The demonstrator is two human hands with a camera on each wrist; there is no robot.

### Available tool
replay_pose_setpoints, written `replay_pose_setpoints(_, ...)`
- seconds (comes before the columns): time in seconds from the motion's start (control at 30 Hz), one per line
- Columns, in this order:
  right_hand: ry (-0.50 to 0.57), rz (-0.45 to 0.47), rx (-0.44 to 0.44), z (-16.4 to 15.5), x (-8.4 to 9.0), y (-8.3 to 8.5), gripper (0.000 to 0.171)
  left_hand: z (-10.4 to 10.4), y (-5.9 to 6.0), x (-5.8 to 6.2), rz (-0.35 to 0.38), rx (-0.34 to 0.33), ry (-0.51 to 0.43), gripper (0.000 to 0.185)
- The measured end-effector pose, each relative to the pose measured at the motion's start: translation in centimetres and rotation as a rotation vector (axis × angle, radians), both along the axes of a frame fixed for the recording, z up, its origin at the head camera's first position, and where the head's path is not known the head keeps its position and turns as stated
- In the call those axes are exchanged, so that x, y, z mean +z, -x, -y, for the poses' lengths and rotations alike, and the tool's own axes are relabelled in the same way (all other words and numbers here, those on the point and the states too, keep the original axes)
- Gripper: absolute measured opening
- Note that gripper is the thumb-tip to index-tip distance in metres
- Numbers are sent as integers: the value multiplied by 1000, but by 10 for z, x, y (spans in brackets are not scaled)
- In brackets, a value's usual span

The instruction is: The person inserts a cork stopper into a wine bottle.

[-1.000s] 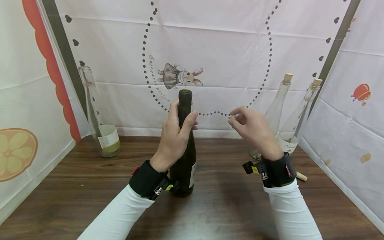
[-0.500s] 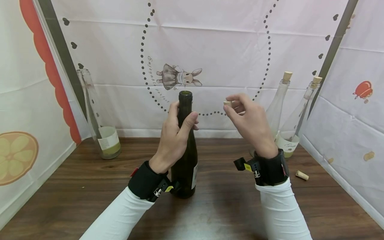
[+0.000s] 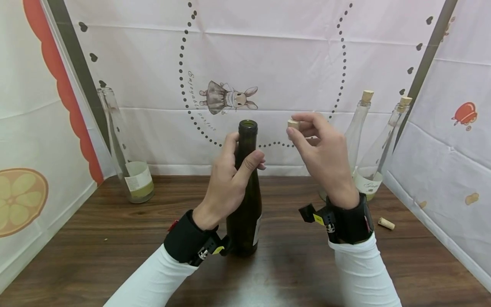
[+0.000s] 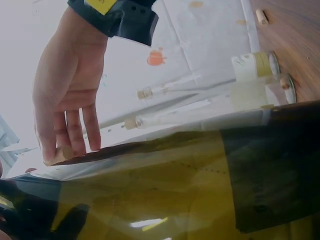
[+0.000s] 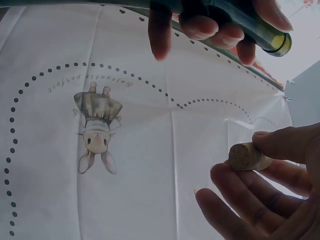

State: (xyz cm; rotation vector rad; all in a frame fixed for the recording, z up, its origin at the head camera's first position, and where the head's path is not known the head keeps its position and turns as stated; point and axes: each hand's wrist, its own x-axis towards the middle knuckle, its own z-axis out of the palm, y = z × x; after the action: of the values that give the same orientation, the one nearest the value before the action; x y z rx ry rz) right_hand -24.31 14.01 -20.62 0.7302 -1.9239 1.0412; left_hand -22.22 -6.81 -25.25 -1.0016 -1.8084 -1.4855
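Standing upright on the wooden table (image 3: 96, 238), the dark green bottle (image 3: 245, 204) is the landmark, its mouth uncorked. Left of the bottle, well apart, stands 1 clear open bottle (image 3: 126, 149); right of it stand 2 clear corked bottles (image 3: 358, 128). The left hand (image 3: 230, 179) wraps its fingers around the dark bottle's neck. The right hand (image 3: 322, 153), just right of the bottle's mouth, pinches a cork (image 3: 293, 124) between thumb and fingertips. Another loose cork (image 3: 385, 223) lies on the table, far right of the bottle.

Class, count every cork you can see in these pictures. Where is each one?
4. One pinched in the right hand, cork; one in each clear bottle at back right; one lying on the table. Others may be hidden.
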Motion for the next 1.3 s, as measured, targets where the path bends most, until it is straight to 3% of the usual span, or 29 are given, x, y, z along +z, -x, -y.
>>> replay_pose_setpoints(0.33, 110, -70, 162, 5, 2, -15, 29, -11, -11, 0, -25, -71, -3, 62)
replay_pose_setpoints(0.6, 151, -98, 270, 7, 5, -22, 30, -17, -15, -2, -25, -82, 11, 65)
replay_pose_setpoints(1.3, 208, -185, 294, 23, 16, -26, 28, -18, -13, -1, -13, -68, 19, 60)
